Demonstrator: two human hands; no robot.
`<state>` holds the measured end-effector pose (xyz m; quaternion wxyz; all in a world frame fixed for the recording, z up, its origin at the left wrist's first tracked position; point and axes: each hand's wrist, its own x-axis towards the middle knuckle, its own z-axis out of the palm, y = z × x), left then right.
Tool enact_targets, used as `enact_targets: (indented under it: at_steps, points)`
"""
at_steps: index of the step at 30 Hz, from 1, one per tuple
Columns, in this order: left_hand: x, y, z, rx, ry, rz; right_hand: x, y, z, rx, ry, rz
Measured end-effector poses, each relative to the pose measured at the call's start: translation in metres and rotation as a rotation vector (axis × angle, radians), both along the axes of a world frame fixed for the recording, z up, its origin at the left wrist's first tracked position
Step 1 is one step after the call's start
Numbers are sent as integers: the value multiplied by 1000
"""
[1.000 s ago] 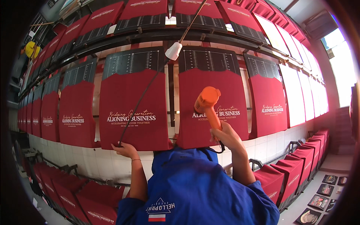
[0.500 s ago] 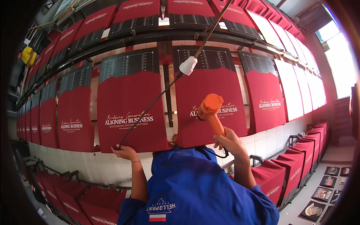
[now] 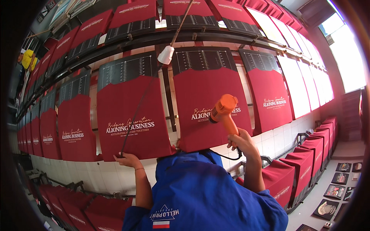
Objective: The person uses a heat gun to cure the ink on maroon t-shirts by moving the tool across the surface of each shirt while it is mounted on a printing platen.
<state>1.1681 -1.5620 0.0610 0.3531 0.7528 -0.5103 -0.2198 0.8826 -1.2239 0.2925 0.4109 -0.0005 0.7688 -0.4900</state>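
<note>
Reaching up with a bent elbow, the right hand [image 3: 241,142] has its grip clenched around the handle of an orange heat gun [image 3: 223,111], whose nozzle points at the red hanging panel [image 3: 210,111] straight ahead. The left hand [image 3: 127,159], arm raised, pinches the lower edge of the neighbouring red panel [image 3: 131,123], beside a dark cord [image 3: 135,115].

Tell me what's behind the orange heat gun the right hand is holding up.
Behind the orange heat gun in the right hand hangs a red printed panel with white lettering. The gun covers part of that lettering, so that part of the print cannot be seen.
</note>
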Motion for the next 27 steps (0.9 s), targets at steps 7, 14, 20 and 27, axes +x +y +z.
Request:
enact_targets:
  at_steps: [7, 14, 20, 27]
  points:
    - [1, -2, -6, -10, -31, 7, -5, 12, -3, 1, 64, -73]
    - [4, -3, -14, 6, 12, 19, -15, 36, -13, -13, 103, -125]
    - [10, -7, -20, 52, -104, 6, -30, 59, -16, -67, 98, -178]
    - [5, 0, 10, -78, -555, -174, -45, 80, -15, -57, 120, -243]
